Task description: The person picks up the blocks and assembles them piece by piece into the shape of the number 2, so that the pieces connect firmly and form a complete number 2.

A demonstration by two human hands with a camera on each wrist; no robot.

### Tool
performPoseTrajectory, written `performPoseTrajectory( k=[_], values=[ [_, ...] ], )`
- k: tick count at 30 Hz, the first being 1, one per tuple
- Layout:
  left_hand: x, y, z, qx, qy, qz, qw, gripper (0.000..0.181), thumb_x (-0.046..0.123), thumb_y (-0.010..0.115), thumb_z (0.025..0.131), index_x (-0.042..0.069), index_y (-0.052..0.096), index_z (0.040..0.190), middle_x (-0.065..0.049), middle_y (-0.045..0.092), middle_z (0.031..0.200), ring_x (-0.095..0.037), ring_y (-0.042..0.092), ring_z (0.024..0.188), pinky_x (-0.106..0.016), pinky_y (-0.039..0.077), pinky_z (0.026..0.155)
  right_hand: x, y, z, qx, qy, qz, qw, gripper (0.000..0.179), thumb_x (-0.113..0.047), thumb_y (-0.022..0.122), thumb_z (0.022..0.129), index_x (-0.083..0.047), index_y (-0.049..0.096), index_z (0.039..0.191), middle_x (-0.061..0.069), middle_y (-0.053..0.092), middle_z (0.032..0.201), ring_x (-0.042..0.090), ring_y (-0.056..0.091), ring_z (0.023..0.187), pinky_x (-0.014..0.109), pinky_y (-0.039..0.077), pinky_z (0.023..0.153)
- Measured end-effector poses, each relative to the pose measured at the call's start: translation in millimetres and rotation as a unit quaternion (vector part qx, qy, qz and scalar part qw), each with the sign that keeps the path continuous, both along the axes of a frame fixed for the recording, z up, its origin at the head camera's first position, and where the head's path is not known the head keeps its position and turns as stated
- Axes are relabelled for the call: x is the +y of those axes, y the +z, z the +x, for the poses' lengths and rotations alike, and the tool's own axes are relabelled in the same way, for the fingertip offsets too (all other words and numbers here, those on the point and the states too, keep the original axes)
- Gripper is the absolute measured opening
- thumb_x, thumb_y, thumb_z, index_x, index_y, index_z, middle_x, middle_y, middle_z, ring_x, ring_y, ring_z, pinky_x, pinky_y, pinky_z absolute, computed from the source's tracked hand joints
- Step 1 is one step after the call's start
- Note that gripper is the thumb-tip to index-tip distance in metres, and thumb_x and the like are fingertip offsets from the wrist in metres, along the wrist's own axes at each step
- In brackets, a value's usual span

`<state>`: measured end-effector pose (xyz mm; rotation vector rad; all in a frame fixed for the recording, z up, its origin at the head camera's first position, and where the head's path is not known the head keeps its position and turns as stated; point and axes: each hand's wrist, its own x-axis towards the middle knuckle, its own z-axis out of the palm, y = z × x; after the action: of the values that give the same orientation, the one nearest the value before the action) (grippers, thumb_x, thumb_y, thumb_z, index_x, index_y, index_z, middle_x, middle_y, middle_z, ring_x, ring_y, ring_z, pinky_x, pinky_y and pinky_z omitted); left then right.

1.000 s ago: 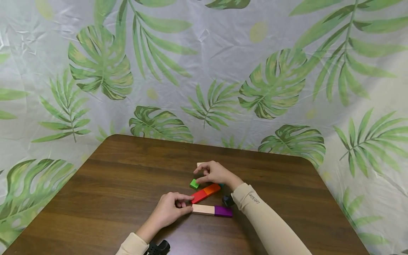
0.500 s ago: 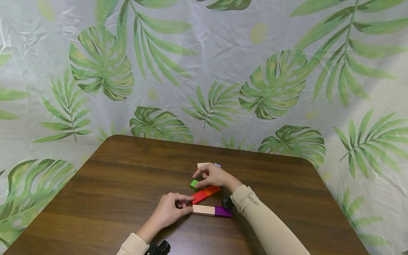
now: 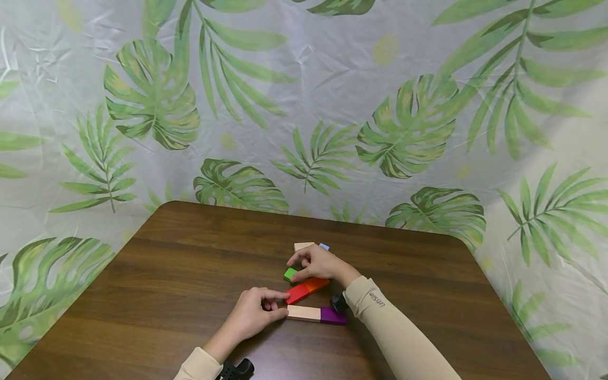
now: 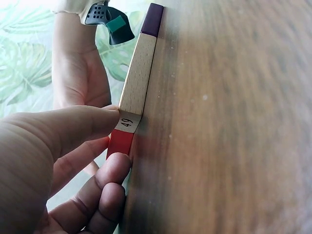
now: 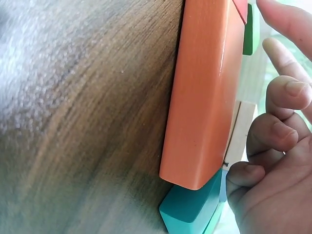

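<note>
In the head view my left hand lies at the left ends of two rows of flat blocks. Its index fingertip touches the red block, and its thumb touches the plain wooden block, marked 49 on its end. A purple block continues the wooden one. Beyond the red block sits an orange block, end to end with it. My right hand hovers over a small green block, thumb and index spread around it. Whether the thumb touches the green block is unclear; its other fingers are curled.
Past my right hand lie another wooden block and a light-blue block. A teal block sits by the orange one, mostly hidden in the head view. The brown table ends at a leaf-print curtain.
My right hand has come slightly lower, its index fingertip nearer the green block, uncovering the far wooden and light-blue blocks. My left hand stays in place.
</note>
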<state>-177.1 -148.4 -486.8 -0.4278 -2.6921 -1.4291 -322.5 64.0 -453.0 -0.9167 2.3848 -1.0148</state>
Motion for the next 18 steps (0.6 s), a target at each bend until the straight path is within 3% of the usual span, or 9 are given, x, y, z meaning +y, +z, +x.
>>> performPoseTrajectory(
  k=[18],
  values=[
    [-0.3,0.5,0.4,-0.003,-0.001,0.001,1.0000,0.027,0.019,0.091,0.085,0.017,0.086,0.112,0.010,0.068,0.072,0.000,0.052,0.066,-0.021,0.043,0.061,-1.1,1.1,2.2,0.002,-0.002,0.003,1.0000,0.031,-0.017,0.089,0.088,-0.007,0.080,0.116,-0.006,0.033,0.064,0.012,0.030,0.062,0.022,0.028,0.059]
  ],
)
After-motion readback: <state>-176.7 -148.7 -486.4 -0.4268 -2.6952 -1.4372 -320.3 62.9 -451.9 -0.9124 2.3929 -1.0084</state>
